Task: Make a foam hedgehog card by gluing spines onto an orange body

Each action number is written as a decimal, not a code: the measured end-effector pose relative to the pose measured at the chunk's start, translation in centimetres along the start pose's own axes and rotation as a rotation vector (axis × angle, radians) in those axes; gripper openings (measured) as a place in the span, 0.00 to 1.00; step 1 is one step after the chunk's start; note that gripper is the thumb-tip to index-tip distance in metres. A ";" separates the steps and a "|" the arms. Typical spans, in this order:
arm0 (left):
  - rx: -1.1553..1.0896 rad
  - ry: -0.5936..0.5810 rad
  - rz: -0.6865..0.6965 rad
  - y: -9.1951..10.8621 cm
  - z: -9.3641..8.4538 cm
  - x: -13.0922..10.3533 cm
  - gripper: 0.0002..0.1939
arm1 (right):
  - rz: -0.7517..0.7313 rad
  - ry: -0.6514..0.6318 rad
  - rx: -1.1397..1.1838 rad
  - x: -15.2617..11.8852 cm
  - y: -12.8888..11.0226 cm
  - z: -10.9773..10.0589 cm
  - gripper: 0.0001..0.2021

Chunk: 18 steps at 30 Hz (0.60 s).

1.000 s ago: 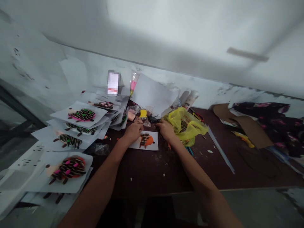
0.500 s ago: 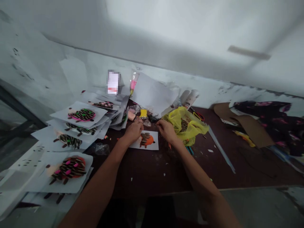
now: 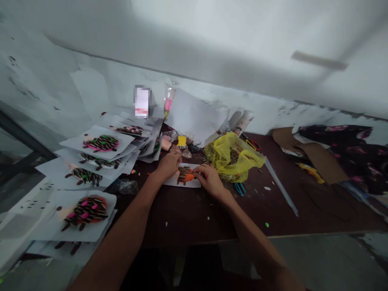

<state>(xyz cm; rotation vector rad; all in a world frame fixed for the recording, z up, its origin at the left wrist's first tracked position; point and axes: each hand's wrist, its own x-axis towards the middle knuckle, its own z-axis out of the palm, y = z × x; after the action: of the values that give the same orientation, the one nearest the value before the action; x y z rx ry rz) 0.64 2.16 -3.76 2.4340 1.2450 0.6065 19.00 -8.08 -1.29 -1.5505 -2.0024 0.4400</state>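
Observation:
A small white sheet (image 3: 189, 184) lies on the dark table, bearing an orange clay hedgehog (image 3: 188, 177) with rows of dark and pale sticks on its back. My left hand (image 3: 170, 163) rests on the sheet's left edge, fingers bent together; what is under them is hidden. At the hedgehog's right end, my right hand (image 3: 207, 178) has thumb and index finger pinched; anything between them is too small to name. Just right of it sits a yellow plastic bag (image 3: 226, 161) with many small sticks (image 3: 234, 157) inside.
Sheets with finished-looking hedgehogs (image 3: 101, 142) are piled at the left. Behind the hands lie pink clay (image 3: 166, 144) and a yellow packet (image 3: 182, 140). To the right are red-handled scissors (image 3: 253, 144), a clear strip (image 3: 281, 186), cardboard (image 3: 325, 161) and dark flowered cloth (image 3: 357, 149).
My right hand has moved from beside the yellow bag down onto the hedgehog's right side. My left hand stays at the sheet's left edge. The view has shifted slightly.

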 end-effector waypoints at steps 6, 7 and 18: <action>0.010 -0.018 -0.024 0.1 -0.3 0.0 0.12 | 0.050 -0.048 -0.079 -0.1 -0.5 0.4 0.08; 0.010 -0.020 -0.022 0.1 -0.3 0.0 0.12 | 0.044 -0.064 -0.098 0.0 -0.5 0.4 0.09; 0.006 -0.016 -0.019 0.1 -0.1 0.0 0.13 | 0.015 -0.136 -0.255 0.4 -0.8 0.5 0.10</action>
<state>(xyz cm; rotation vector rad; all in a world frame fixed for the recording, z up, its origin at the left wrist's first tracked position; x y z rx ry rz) 0.64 2.09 -3.59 2.4244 1.2648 0.5781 18.00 -7.92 -1.10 -1.7294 -2.2233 0.3124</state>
